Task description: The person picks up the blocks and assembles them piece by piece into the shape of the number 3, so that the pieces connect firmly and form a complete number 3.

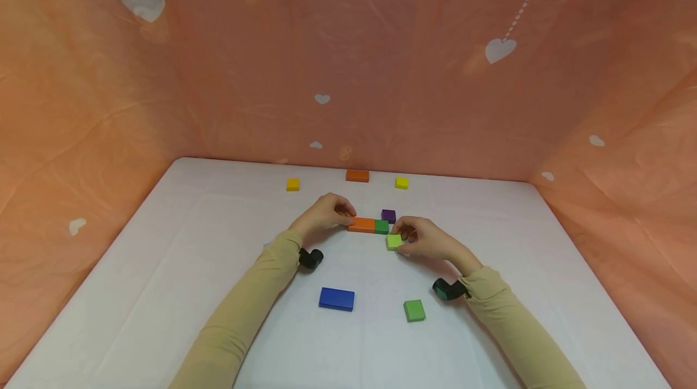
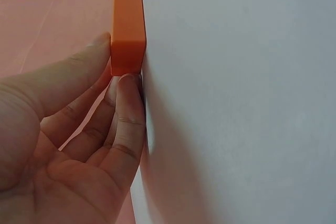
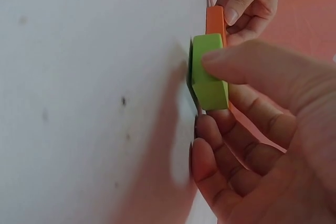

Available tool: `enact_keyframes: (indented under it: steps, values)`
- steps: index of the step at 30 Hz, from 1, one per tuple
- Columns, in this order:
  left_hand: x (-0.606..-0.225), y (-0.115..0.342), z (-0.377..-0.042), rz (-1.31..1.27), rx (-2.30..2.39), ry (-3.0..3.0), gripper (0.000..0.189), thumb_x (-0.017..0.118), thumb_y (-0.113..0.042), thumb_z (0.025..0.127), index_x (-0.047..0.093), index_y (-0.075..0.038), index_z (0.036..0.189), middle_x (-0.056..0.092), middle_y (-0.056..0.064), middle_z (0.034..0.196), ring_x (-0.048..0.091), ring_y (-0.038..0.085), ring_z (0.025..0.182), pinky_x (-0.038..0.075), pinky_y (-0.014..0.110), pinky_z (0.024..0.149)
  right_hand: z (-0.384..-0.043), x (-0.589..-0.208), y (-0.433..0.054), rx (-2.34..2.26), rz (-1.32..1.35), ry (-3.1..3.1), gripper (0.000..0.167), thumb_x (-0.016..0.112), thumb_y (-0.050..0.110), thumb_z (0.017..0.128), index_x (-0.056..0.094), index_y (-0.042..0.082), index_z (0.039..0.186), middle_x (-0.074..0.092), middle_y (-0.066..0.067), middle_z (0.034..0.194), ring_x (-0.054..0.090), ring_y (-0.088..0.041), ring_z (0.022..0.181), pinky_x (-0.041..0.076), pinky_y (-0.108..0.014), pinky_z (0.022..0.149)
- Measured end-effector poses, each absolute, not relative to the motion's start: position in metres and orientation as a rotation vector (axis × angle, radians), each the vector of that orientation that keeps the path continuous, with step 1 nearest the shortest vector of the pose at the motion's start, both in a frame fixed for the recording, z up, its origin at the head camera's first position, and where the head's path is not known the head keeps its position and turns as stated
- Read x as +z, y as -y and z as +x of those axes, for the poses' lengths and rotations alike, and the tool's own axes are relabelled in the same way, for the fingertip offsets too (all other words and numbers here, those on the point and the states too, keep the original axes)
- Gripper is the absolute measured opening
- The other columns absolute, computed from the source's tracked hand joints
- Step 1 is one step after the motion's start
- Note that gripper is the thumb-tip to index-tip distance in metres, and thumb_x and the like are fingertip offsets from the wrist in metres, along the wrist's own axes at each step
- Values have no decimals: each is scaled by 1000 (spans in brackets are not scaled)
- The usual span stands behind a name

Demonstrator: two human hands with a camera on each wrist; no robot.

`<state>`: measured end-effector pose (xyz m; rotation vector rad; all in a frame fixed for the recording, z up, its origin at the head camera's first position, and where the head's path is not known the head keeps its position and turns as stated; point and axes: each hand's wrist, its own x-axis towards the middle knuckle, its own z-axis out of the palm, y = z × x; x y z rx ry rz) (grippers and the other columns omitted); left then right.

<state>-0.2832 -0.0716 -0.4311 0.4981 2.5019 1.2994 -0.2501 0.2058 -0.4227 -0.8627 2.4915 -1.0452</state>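
My left hand point(image 1: 325, 215) is at the left end of a long orange block point(image 1: 360, 225) lying on the white table. In the left wrist view its thumb presses the side of the orange block point(image 2: 129, 19) and a fingertip meets its end face. A dark green square block point(image 1: 382, 227) adjoins the orange one on the right. My right hand point(image 1: 427, 239) pinches a light green block point(image 1: 394, 242) between thumb and fingers, just in front of the dark green one. In the right wrist view the light green block point(image 3: 207, 59) overlaps the orange block point(image 3: 214, 20).
Behind the dark green block sits a purple block point(image 1: 388, 216). Farther back lie yellow-orange point(image 1: 293, 184), darker orange point(image 1: 357, 176) and yellow point(image 1: 402, 183) blocks. Nearer me are a blue rectangular block point(image 1: 336, 299) and a green square one point(image 1: 414, 310). An orange cloth point(image 1: 348, 74) surrounds the table.
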Motion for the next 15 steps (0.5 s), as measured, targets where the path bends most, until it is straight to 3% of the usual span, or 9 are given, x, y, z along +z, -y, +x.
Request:
enact_keyframes:
  steps: [15]
  values:
    - [-430,70,-283,466,1317,-2486,13,72,-9,85,70,-5,98,64,3,89,56,18,86,46,29,83,-252,-424,-206,-1039,-846,-2496,30,76,6,80,60,5,105,57,-4,91,51,-21,85,46,-27,71]
